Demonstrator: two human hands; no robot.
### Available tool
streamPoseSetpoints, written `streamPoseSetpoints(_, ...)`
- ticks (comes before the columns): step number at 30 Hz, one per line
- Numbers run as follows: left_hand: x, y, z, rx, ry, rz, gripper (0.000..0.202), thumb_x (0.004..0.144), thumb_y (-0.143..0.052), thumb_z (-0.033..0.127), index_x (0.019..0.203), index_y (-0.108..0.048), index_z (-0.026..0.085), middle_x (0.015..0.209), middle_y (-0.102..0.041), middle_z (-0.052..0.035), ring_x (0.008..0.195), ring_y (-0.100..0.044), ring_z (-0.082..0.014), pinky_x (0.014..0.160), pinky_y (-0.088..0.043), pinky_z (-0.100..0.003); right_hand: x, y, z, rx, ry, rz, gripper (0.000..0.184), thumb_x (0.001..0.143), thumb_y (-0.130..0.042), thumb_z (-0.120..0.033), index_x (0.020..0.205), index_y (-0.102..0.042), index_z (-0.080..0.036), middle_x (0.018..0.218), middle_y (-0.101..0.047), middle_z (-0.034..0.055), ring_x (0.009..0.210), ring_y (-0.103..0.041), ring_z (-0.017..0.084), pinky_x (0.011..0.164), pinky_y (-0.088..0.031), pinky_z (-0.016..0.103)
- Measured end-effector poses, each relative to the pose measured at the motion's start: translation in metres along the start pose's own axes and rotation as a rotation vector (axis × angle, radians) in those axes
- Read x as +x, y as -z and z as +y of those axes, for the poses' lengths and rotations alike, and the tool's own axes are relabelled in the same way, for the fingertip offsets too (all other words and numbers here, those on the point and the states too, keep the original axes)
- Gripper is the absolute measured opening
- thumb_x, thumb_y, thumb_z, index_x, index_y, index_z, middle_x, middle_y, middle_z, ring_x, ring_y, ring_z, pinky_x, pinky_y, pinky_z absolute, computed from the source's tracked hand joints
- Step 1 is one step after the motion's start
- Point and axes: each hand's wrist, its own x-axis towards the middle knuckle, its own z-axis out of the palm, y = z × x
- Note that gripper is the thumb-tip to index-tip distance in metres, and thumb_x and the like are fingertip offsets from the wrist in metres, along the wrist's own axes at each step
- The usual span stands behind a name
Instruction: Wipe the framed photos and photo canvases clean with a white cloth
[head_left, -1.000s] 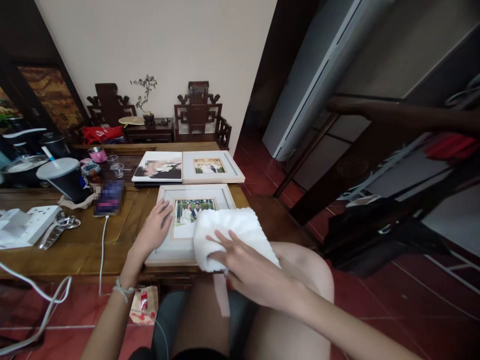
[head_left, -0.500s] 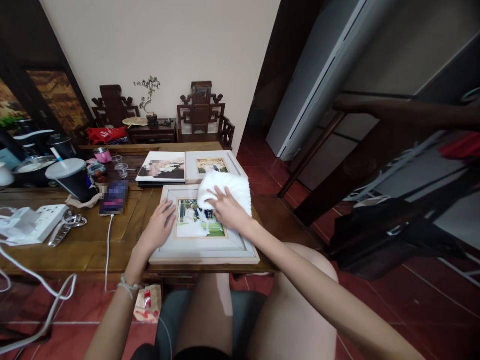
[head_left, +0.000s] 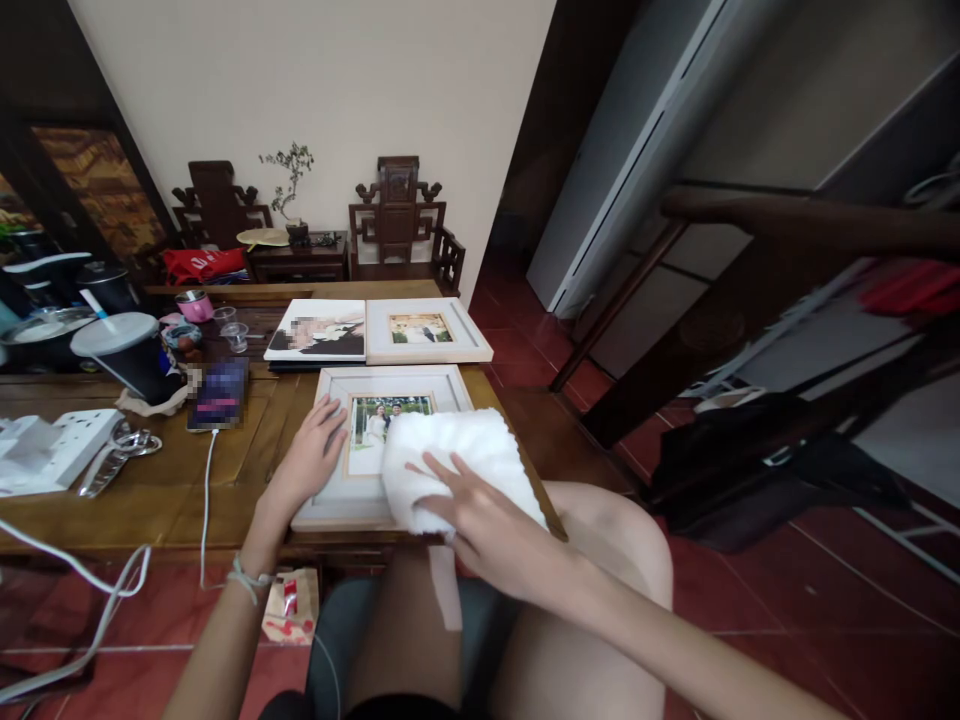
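A light wooden picture frame (head_left: 346, 498) with a wedding photo lies flat at the table's front edge. My left hand (head_left: 309, 455) rests on its left border, fingers stretched out and lying flat. Over the frame's lower right part, a fluffy white cloth (head_left: 469, 440) is pressed down by my right hand (head_left: 476, 510), its fingers bent into the fabric. The cloth hides the right side of the photo and that corner of the frame. Behind it lie a second picture frame (head_left: 457, 345) and a photo album (head_left: 319, 345) side by side.
On the left of the wooden table (head_left: 247, 500) are a charging phone (head_left: 217, 395), a lidded cup with a straw (head_left: 131, 360), a power strip (head_left: 67, 450) and small plastic cups (head_left: 236, 335). A wooden railing (head_left: 795, 225) stands to the right.
My right hand has drawn the cloth from the frame's upper right toward me, down to its lower right corner. The rear frame's photo now shows fully. My left hand stays on the border.
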Motion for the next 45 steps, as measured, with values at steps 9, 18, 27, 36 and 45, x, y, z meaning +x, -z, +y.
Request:
streamPoseSetpoints(9,-0.001,0.002,-0.001,-0.012,0.005,-0.013,0.047,0.097,-0.039,0.035,0.128,-0.06,0.007,0.144,-0.051,-0.0186,0.143,-0.035,-0.0284,0.118,-0.03,-0.048,0.091,0.0,0.09,-0.311,-0.108,0.157,0.051,0.081,-0.048,0.001,0.13,-0.059,-0.01,0.153,-0.04,0.0177,0.144,-0.028,0.037,0.116,-0.022,0.061)
streamPoseSetpoints(18,-0.002,-0.001,-0.001,-0.03,0.027,0.035,0.046,0.096,-0.039,0.036,0.128,-0.06,0.009,0.142,-0.053,-0.0172,0.142,-0.038,-0.0264,0.117,-0.031,-0.048,0.044,0.01,0.029,-0.146,-0.031,-0.057,0.042,0.083,-0.047,0.0,0.12,-0.064,-0.01,0.145,-0.049,0.0207,0.141,-0.035,0.037,0.113,-0.027,0.061)
streamPoseSetpoints(27,-0.002,0.0,-0.002,-0.033,0.021,0.014,0.045,0.096,-0.038,0.032,0.129,-0.06,0.009,0.143,-0.052,-0.0177,0.143,-0.037,-0.0265,0.118,-0.03,-0.049,0.005,0.016,0.001,0.058,0.02,-0.125,0.053,0.072,-0.052,0.001,0.121,-0.064,-0.016,0.149,-0.046,0.0151,0.146,-0.026,0.028,0.119,-0.024,0.051)
streamPoseSetpoints(36,-0.002,0.003,-0.001,-0.032,0.018,0.008,0.045,0.096,-0.039,0.031,0.128,-0.06,0.01,0.143,-0.053,-0.0172,0.142,-0.037,-0.0278,0.117,-0.03,-0.05,0.092,0.001,0.085,-0.364,-0.079,0.112,0.061,0.071,-0.05,0.009,0.123,-0.067,-0.017,0.158,-0.03,0.0087,0.145,-0.02,0.043,0.114,-0.018,0.07)
streamPoseSetpoints(45,-0.001,-0.001,-0.002,-0.022,0.012,0.029,0.045,0.096,-0.038,0.032,0.127,-0.061,0.01,0.141,-0.054,-0.0171,0.142,-0.038,-0.0265,0.118,-0.031,-0.049,0.019,0.026,-0.008,0.026,-0.059,-0.222,0.056,0.069,-0.046,0.005,0.111,-0.073,-0.019,0.152,-0.043,0.0061,0.142,-0.032,0.04,0.11,-0.032,0.064)
